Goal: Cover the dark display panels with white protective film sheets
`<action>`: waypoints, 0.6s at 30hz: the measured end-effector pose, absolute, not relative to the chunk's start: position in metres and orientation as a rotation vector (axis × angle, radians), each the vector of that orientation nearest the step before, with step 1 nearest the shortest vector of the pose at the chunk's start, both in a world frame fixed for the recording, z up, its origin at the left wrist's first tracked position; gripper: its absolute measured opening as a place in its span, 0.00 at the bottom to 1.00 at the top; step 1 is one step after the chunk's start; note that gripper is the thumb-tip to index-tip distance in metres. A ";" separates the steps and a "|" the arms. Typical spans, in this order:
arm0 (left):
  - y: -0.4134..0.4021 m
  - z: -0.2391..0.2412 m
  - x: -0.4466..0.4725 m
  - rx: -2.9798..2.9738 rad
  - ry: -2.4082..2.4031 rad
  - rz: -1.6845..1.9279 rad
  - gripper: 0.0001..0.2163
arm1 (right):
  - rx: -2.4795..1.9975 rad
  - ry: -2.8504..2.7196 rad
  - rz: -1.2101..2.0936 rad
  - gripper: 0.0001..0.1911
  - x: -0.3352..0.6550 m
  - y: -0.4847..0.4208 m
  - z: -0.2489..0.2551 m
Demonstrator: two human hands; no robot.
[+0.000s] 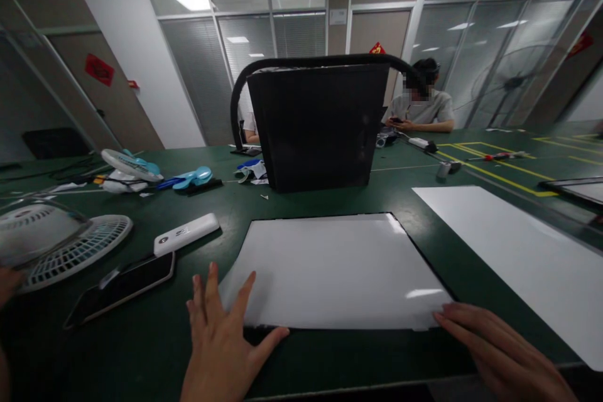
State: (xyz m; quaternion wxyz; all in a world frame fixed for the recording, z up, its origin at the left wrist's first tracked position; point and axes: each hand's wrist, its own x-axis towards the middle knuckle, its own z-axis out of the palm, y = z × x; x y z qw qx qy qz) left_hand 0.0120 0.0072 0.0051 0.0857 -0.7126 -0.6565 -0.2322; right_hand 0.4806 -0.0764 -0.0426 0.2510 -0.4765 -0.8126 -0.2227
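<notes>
A white, glossy thin sheet (330, 270) lies on a black-edged flat panel (421, 251) in front of me. Its left side bows upward slightly and sits off the panel's edge. My left hand (223, 333) is open, fingers spread, over the sheet's near left corner. The thumb reaches along the near edge. At the near right corner, my right hand (499, 339) has its fingers pressed together, tips closed on the sheet's corner. Its thumb is not clearly visible.
A black box-like stand (320, 132) rises behind the panel. Another white sheet (513, 251) lies right. On the left are a phone (127, 286), a white device (186, 234) and a fan (80, 245), beside another person's hand (8, 284). A person (424, 107) sits across the green table (226, 201).
</notes>
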 end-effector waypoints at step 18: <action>0.011 0.023 0.014 -2.188 -2.150 -0.302 0.40 | -1.571 -2.114 -0.427 0.33 0.502 -0.064 -0.057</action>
